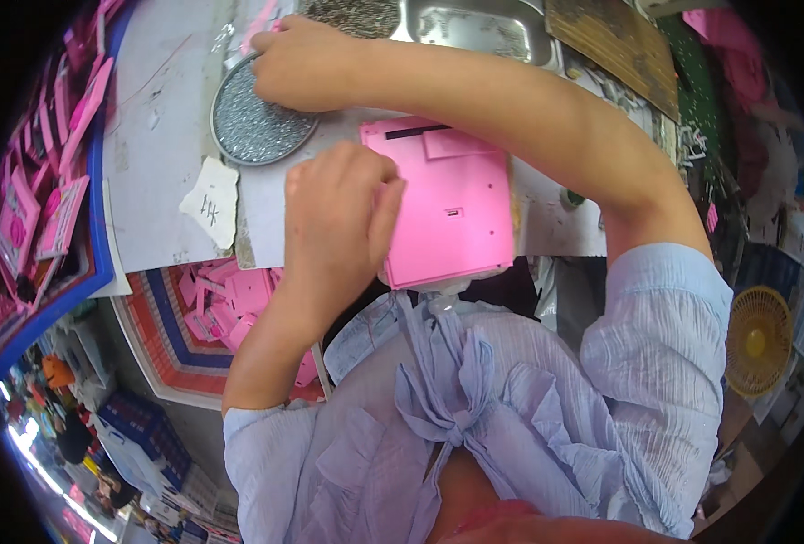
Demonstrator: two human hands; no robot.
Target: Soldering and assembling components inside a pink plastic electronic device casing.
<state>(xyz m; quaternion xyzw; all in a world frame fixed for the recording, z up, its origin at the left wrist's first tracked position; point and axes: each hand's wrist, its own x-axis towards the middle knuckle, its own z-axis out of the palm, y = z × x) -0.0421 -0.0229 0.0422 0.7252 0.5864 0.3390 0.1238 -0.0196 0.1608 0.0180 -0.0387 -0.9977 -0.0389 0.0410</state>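
Observation:
A square pink plastic casing lies at the table's front edge, with a slot along its far side and a small port in its middle. My left hand is closed, its curled fingers against or just over the casing's left edge; what they hold, if anything, is hidden. Reaching across from the right, my right hand is over the far right rim of a round dish full of small silvery metal parts. Its fingers are curled near a thin pink strip, and their grip is hidden.
A torn white paper with handwriting lies left of the casing. Metal trays stand at the back, one holding small brown parts, beside a brown board. Baskets of pink parts stand below and at left; a yellow fan is at right.

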